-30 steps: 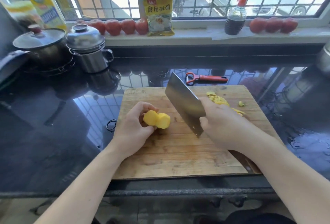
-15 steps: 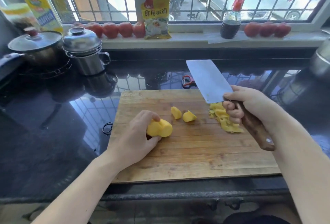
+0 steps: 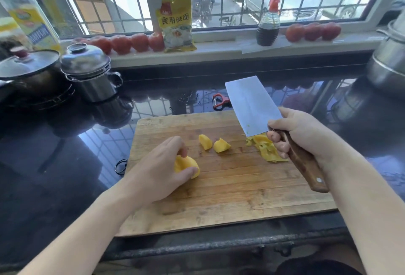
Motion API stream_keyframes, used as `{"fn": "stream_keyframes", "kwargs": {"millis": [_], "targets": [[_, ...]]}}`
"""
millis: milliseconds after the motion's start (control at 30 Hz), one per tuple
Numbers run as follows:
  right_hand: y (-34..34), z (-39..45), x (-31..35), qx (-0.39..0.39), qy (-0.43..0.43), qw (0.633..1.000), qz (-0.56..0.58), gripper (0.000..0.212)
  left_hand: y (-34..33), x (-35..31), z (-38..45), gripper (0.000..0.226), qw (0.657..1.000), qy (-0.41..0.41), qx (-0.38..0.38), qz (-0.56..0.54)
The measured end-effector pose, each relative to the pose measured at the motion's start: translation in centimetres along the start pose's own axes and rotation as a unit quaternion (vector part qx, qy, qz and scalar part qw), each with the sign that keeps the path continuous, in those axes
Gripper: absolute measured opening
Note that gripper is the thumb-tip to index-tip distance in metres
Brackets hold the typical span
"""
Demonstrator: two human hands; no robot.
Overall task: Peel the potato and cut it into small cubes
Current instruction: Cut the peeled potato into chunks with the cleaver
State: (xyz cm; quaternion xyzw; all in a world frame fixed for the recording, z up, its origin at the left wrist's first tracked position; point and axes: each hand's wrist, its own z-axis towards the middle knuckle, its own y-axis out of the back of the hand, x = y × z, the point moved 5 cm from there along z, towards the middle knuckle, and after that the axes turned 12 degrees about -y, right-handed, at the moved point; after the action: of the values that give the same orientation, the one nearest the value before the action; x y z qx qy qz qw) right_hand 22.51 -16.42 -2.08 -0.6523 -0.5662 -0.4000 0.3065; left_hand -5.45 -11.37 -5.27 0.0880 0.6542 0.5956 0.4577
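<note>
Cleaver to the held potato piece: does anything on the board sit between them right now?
Nothing blocks it. The cleaver, gripped by the right hand, is raised over the peels. The left hand holds the potato piece on the cutting board. Two cut chunks lie farther back; bare board lies between.

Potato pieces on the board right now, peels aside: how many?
3. Two small cut pieces lie side by side mid-board, free of both hands; the larger potato chunk sits under the left hand, which may hide more.
</note>
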Motion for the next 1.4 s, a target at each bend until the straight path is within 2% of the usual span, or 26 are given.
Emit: {"fn": "stream_keyframes", "kwargs": {"millis": [100,200,267,333,433,600,667,733,800,867,933,1033,1133,1233,1300,1400], "targets": [[-0.1,-0.2,0.1,0.003,0.005,1.000,-0.005,0.015,0.7,-1.9,3.6,0.031,0.999,-0.042,0.010,0.027],[0.3,-0.3,0.2,-0.007,0.007,1.000,-0.001,0.013,-0.7,-4.0,8.6,0.044,0.984,-0.108,0.122,0.070],[0.8,-0.4,0.1,-0.014,0.010,1.000,-0.005,0.012,-2.2,-4.6,10.5,0.041,0.960,-0.145,0.199,0.137],[1.1,-0.6,-0.1,-0.019,0.011,0.999,-0.025,0.013,-2.9,-4.3,11.4,0.029,0.944,-0.164,0.226,0.176],[1.0,-0.7,-0.6,-0.016,0.006,0.999,-0.040,0.015,-1.5,-2.2,11.5,0.021,0.949,-0.156,0.188,0.201],[-0.5,-1.1,-0.4,0.001,0.019,0.999,-0.045,0.017,1.5,3.4,10.3,0.023,0.974,-0.083,0.084,0.192],[-1.2,-0.9,-0.3,0.007,0.017,0.998,-0.055,0.018,1.9,4.0,9.5,0.034,0.982,-0.065,0.060,0.167],[-1.9,-0.6,-0.3,0.013,0.011,0.997,-0.070,0.019,2.6,3.7,8.3,0.054,0.988,-0.042,0.030,0.145],[-2.4,-0.5,-0.4,0.011,0.005,0.996,-0.086,0.022,4.6,3.2,6.4,0.058,0.995,-0.004,-0.071,0.070],[-2.6,-0.5,-0.5,0.003,0.001,0.994,-0.108,0.029,6.2,2.5,3.3,0.040,0.987,0.028,-0.153,-0.049],[-2.8,-0.8,-0.6,-0.008,-0.001,0.990,-0.144,0.034,5.4,1.3,-0.5,0.026,0.986,0.034,-0.108,-0.122],[-3.3,-1.4,-0.4,-0.028,0.013,0.981,-0.192,0.033,1.9,0.3,-4.2,0.036,0.992,0.008,-0.029,-0.119],[-4.0,-2.1,0.2,-0.046,0.051,0.970,-0.231,0.021,-0.7,0.2,-4.5,0.038,0.993,0.025,-0.056,-0.096],[-4.9,-3.2,1.1,-0.070,0.100,0.943,-0.310,0.015,-1.5,-0.9,-4.3,0.042,0.992,0.057,-0.103,-0.054],[-5.5,-4.0,1.4,-0.089,0.126,0.909,-0.387,0.013,-1.8,-1.7,-4.4,0.044,0.990,0.075,-0.117,-0.018],[-6.8,-5.2,1.2,-0.124,0.160,0.805,-0.557,0.018,-1.9,-2.0,-4.4,0.042,0.985,0.094,-0.145,-0.020]]}}
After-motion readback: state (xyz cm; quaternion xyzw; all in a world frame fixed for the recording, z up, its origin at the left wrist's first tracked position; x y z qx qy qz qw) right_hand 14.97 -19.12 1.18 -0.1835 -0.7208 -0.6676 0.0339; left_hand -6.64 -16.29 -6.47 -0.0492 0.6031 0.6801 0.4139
